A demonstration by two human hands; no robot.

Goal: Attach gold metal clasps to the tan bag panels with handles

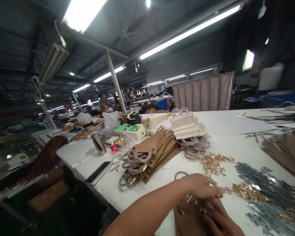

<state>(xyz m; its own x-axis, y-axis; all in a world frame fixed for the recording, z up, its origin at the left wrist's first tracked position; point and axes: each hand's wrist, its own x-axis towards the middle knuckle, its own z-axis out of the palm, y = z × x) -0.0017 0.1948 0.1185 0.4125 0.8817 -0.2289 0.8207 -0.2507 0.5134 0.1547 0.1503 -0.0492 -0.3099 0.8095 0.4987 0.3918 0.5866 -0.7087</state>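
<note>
— Brown sheet material: where is the handled piece placed?
— One brown panel [180, 221] is laid on the white table [159, 178], at the bottom of the view beneath both hands. One wrapped handle [180, 172] is shown at its far end.
— How is it gripped?
— The left hand [203, 186] is stretched across, fingers half bent, one gold piece [219, 196] beside the fingertips; whether it is pinched cannot be told. The right hand [223, 223] is partly cut off by the frame, its fingers spread near the panel's gold fittings [186, 200]; its hold cannot be told.
— What is done, what is left?
— Partway, it is judged: fittings are seen on the panel, but fastening cannot be confirmed. Loose stock is left.
— And the count?
— Two main gold heaps [212, 163], two grey plate heaps [258, 177], two brown stacks [162, 147], one pale stack [183, 126]; single pieces cannot be counted. Farther off, one machine [135, 131] and one metal cup [98, 144] are seen.
</note>
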